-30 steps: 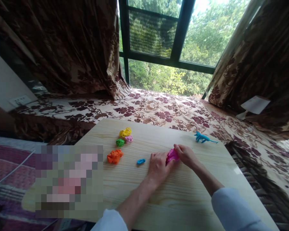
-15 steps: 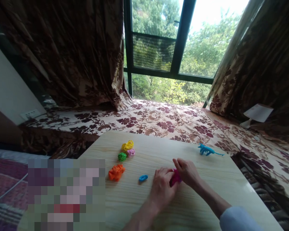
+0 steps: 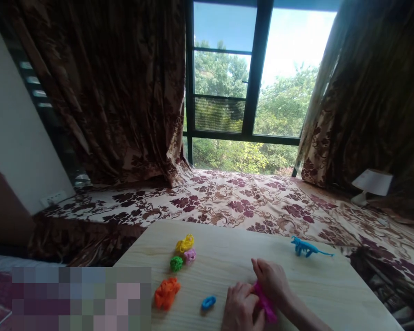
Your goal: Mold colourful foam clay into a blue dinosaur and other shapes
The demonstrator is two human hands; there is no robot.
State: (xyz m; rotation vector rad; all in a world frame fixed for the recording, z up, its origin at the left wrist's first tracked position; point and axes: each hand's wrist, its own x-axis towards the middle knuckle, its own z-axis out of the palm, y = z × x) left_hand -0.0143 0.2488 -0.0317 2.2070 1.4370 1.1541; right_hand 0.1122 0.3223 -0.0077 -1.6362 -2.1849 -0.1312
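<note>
pink piece [image 3: 268, 310]: looks longer, pokes out below right grip [image 3: 272, 280]
view: tilted up, more sky [image 3: 293, 41] showing

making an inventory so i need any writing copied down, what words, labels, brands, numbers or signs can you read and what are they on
None: no readable text anywhere in this view.
The pink piece, partly covered, shows no lettering on its visible part.
The orange clump and blue animal figure show none either.
Any marking on the wall socket is too small and blurred to read.
</note>
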